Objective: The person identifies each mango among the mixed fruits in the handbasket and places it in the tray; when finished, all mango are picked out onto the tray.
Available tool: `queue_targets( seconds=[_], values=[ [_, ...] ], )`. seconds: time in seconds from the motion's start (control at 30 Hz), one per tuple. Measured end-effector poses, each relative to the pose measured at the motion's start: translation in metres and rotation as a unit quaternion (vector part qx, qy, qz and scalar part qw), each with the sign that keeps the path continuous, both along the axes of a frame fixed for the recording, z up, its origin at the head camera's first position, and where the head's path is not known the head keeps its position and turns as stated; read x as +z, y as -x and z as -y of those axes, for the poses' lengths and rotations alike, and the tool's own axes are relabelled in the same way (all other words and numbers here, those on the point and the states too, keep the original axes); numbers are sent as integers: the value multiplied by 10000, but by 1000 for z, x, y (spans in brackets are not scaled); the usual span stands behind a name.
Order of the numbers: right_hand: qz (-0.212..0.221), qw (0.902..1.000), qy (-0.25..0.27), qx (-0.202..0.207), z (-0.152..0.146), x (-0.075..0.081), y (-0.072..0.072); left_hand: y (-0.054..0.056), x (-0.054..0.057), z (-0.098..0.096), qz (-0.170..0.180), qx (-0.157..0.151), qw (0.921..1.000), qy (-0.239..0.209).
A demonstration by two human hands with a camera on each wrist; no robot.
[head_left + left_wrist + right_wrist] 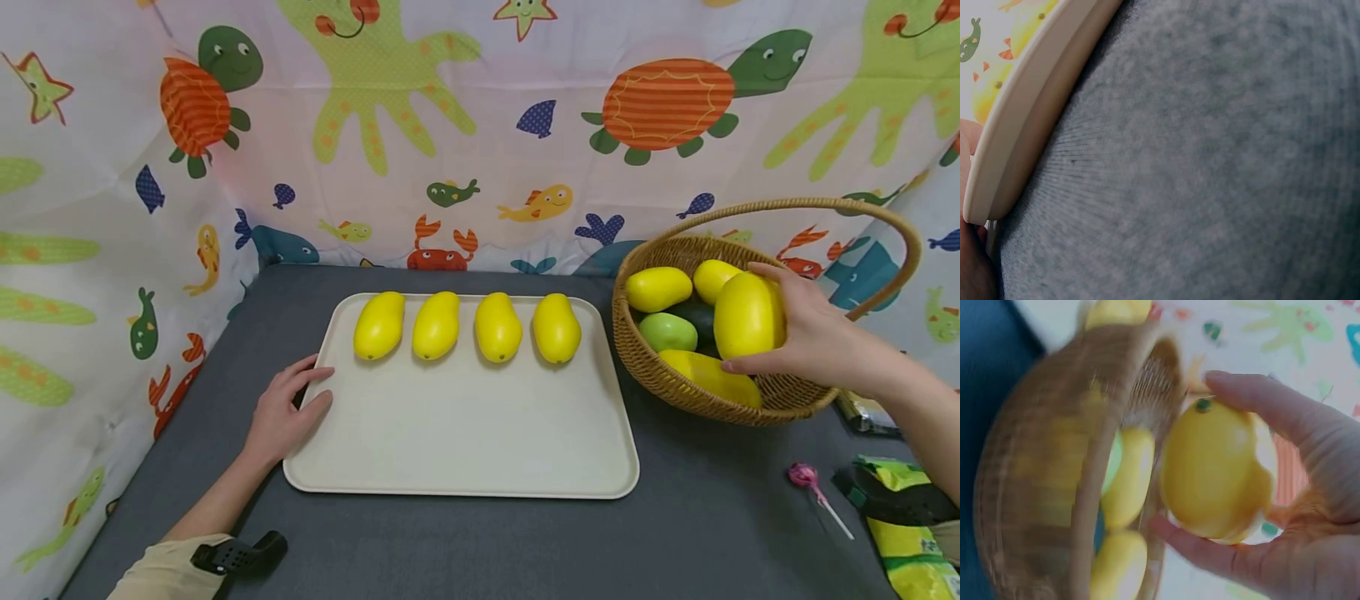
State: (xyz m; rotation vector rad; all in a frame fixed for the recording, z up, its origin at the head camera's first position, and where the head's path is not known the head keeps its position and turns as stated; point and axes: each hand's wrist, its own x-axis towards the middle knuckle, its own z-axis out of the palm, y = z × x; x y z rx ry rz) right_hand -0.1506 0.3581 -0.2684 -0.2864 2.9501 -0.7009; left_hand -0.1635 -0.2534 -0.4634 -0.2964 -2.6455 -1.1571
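Near the left edge of the table (487, 548), your left sleeve (167, 571) is pale beige cloth; at its cuff you wear a bulky, rounded black band (225, 556); your left hand (288, 408) and right hand (813, 333) are bare; your right arm (922, 404) carries a similar black strap (900, 497), beside a sliver of beige right sleeve (949, 542).

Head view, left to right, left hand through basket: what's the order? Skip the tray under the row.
Left hand → first yellow fruit → second yellow fruit → third yellow fruit → fourth yellow fruit → basket
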Motion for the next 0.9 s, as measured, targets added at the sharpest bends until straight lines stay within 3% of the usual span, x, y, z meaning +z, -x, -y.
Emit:
queue_targets(
  seconds=[0.23, 0.4, 0.67, 0.9],
  values=[
    [194, 9927, 1192, 27, 50, 5, -16, 1, 0, 1, -1, 40, 10000, 12],
    [310, 9828, 1797, 279, 91, -3, -22, 2, -2, 1, 59, 81, 9999, 40],
    [444, 9703, 2166, 980, 153, -41, -18, 1, -3, 2, 47, 68, 10000, 30],
    [397, 9704, 2058, 1202, 209, -72, -17, 1, -3, 2, 98, 103, 9999, 47]
  ],
)
